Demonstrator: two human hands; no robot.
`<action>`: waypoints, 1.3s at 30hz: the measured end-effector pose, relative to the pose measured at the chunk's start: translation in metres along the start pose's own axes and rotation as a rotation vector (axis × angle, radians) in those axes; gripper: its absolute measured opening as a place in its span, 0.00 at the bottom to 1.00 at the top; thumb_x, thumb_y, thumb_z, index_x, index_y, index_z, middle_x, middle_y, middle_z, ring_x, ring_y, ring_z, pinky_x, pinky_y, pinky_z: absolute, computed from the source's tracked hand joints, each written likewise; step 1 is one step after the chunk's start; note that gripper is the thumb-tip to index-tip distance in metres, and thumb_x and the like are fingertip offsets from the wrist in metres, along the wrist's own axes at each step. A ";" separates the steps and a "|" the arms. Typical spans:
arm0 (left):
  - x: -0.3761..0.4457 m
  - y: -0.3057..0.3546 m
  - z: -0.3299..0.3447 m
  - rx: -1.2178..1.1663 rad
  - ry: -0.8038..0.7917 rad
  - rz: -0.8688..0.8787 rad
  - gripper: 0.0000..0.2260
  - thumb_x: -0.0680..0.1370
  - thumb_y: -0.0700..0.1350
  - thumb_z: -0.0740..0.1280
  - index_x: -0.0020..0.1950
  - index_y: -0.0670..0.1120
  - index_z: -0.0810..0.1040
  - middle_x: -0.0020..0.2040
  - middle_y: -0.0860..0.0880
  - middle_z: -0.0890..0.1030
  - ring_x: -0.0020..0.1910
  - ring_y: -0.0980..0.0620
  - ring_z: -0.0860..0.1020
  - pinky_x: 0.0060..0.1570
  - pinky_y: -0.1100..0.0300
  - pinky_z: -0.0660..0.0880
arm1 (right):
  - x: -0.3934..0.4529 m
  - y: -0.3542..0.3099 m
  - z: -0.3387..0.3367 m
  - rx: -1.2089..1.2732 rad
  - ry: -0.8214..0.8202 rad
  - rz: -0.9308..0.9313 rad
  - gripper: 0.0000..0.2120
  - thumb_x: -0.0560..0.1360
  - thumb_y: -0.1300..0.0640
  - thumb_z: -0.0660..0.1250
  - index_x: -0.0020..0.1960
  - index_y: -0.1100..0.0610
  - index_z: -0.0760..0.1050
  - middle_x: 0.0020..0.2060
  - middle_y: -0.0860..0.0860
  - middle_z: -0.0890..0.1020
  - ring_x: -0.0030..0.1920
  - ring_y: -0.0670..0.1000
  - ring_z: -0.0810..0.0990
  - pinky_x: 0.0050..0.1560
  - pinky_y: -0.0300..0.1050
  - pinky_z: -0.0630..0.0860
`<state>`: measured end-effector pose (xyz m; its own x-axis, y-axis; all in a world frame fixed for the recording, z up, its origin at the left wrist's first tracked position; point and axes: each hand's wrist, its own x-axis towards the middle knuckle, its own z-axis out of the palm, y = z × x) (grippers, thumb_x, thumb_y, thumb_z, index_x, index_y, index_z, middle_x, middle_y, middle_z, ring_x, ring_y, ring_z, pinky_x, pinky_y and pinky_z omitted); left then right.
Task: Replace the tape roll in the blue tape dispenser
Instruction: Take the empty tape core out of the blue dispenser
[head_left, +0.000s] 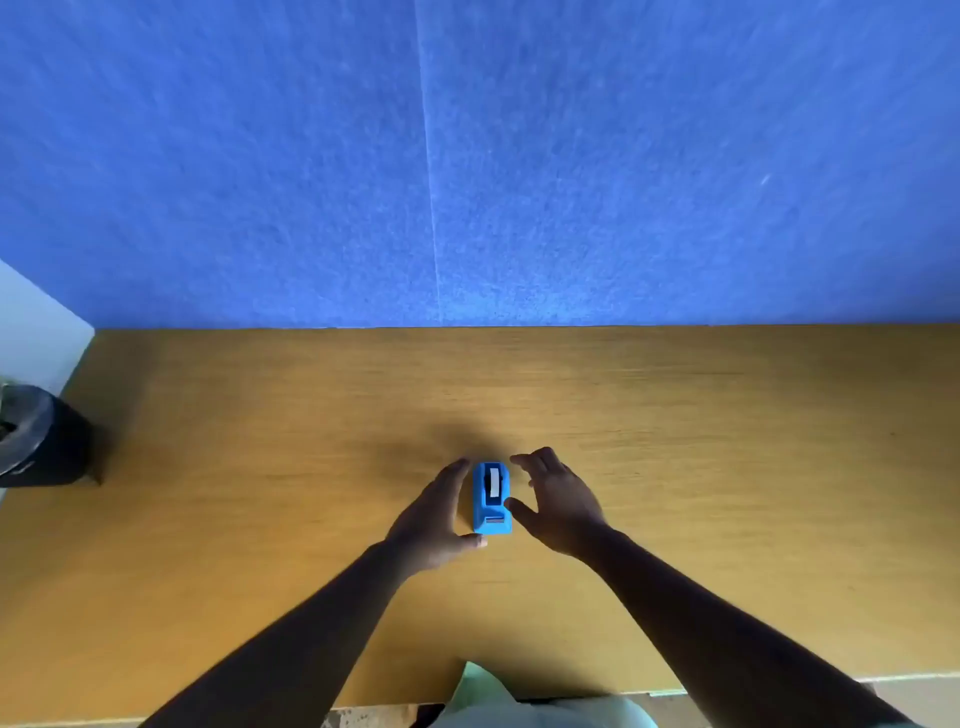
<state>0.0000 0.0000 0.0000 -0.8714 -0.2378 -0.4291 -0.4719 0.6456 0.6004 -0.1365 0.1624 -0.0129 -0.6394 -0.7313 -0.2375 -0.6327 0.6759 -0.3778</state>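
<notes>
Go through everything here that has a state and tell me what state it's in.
Blue tape dispenser: upright on the wooden table, white tape roll loaded.
Left hand: open, beside the dispenser.
Right hand: open, fingers curled, not gripping.
Black bin: lined, open top.

hands (493, 512) flank dispenser (491, 498), desk (727, 467) open

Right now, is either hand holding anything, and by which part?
Nothing is clearly held. Both open hands, left hand and right hand, flank the small blue plastic tape dispenser on the wooden table.
</notes>
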 end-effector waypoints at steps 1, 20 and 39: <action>0.004 0.003 0.003 -0.017 0.014 -0.003 0.51 0.73 0.53 0.77 0.83 0.54 0.45 0.84 0.56 0.50 0.82 0.51 0.57 0.74 0.52 0.67 | 0.004 0.002 0.001 0.016 -0.018 -0.006 0.33 0.77 0.42 0.73 0.78 0.48 0.67 0.71 0.48 0.75 0.63 0.49 0.82 0.53 0.44 0.84; 0.029 -0.010 0.023 -0.020 0.123 -0.067 0.46 0.68 0.63 0.77 0.78 0.65 0.54 0.76 0.57 0.70 0.74 0.52 0.68 0.65 0.51 0.75 | 0.030 -0.004 0.004 -0.030 -0.062 -0.056 0.29 0.75 0.43 0.75 0.73 0.46 0.71 0.62 0.49 0.75 0.53 0.52 0.83 0.42 0.44 0.80; 0.031 -0.011 0.021 0.007 0.119 -0.015 0.44 0.69 0.64 0.76 0.78 0.61 0.55 0.76 0.60 0.70 0.74 0.53 0.70 0.64 0.54 0.76 | 0.018 -0.018 -0.006 0.044 -0.003 -0.015 0.25 0.78 0.49 0.75 0.73 0.50 0.73 0.65 0.47 0.78 0.58 0.48 0.82 0.52 0.42 0.83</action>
<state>-0.0190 0.0009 -0.0340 -0.8743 -0.3316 -0.3545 -0.4842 0.6464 0.5896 -0.1393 0.1377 -0.0048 -0.6283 -0.7418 -0.2345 -0.6225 0.6601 -0.4205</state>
